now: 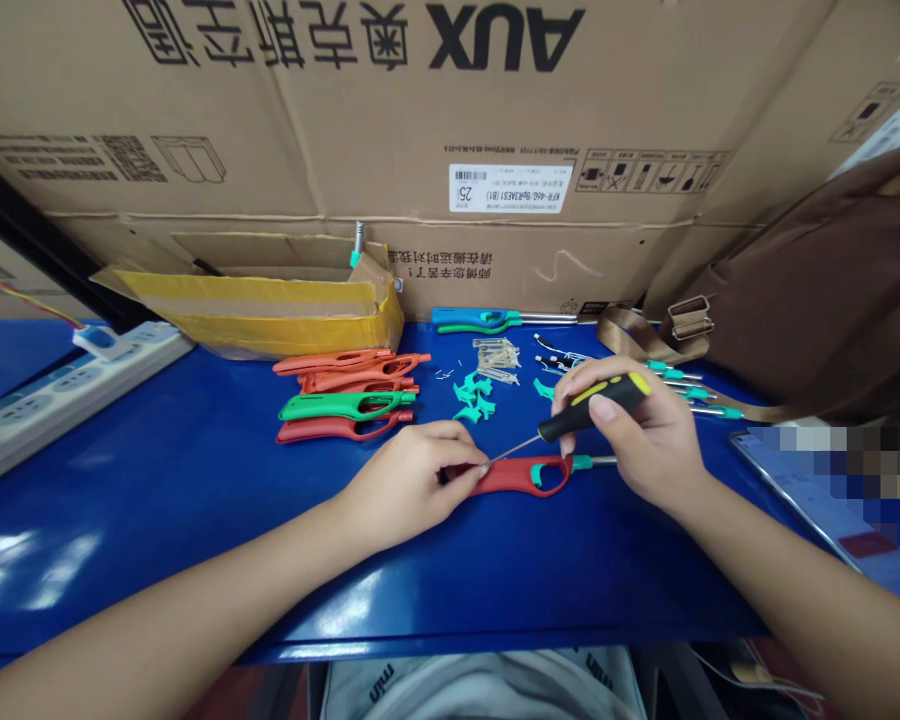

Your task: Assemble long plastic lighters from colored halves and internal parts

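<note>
A red long-nosed lighter [517,475] with a teal trigger and collar lies on the blue table. My left hand [416,480] is closed around its rear end, which the fingers mostly hide. In my right hand [645,435] is a screwdriver [592,405] with a black and yellow handle, slanting down to the left. Its tip meets the lighter's rear end beside my left fingertips. Beyond my hands lie several teal triggers [476,395], clear plastic pieces [497,358] and black parts with white wires [553,355].
Red, orange and green lighter bodies [345,405] are stacked at the left. Behind them stands an open carton [270,310] with yellow tape. A blue lighter [472,318] lies at the back. Metal nozzles [675,370], a brown bag [810,290] and a phone [802,490] occupy the right; a power strip [67,400], the left.
</note>
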`<control>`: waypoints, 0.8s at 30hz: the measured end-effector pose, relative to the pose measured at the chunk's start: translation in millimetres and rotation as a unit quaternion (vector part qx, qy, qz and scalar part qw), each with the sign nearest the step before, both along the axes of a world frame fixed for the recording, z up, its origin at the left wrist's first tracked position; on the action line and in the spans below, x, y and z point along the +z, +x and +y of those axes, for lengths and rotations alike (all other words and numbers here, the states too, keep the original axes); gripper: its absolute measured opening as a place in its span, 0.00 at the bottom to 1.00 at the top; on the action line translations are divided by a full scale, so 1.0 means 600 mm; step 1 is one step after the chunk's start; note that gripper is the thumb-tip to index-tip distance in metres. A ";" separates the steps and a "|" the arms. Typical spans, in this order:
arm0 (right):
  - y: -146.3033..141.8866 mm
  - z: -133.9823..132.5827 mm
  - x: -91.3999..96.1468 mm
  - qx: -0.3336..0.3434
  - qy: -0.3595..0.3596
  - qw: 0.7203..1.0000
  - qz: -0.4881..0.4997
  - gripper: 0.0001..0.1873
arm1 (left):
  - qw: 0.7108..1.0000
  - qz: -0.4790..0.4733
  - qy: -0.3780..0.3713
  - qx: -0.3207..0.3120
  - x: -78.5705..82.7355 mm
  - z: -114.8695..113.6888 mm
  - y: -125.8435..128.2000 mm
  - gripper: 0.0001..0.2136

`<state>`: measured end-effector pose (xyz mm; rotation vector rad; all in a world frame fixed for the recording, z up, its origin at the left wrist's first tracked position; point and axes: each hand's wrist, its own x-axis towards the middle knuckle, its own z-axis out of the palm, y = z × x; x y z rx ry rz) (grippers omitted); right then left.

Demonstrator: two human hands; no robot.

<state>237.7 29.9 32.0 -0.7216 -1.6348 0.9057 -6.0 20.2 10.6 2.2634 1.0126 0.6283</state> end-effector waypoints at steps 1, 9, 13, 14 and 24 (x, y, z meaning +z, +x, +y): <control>-0.001 -0.002 0.000 0.006 -0.002 1.000 0.000 0.10 | 1.000 0.006 0.001 0.002 -0.001 0.000 0.000 0.10; 0.001 0.003 0.016 -0.033 0.002 0.997 0.067 0.10 | 0.990 0.134 0.005 0.030 0.023 0.009 -0.018 0.28; -0.004 0.008 0.054 -0.060 -0.043 0.992 0.099 0.08 | 0.990 0.140 -0.024 -0.005 0.027 0.014 -0.022 0.18; -0.007 0.007 0.066 -0.048 -0.068 0.993 0.083 0.07 | 0.991 0.130 -0.029 -0.012 0.025 0.013 -0.020 0.15; -0.056 -0.003 0.036 -0.021 -0.018 0.997 0.066 0.08 | 0.998 0.061 -0.006 -0.019 -0.008 -0.003 -0.001 0.13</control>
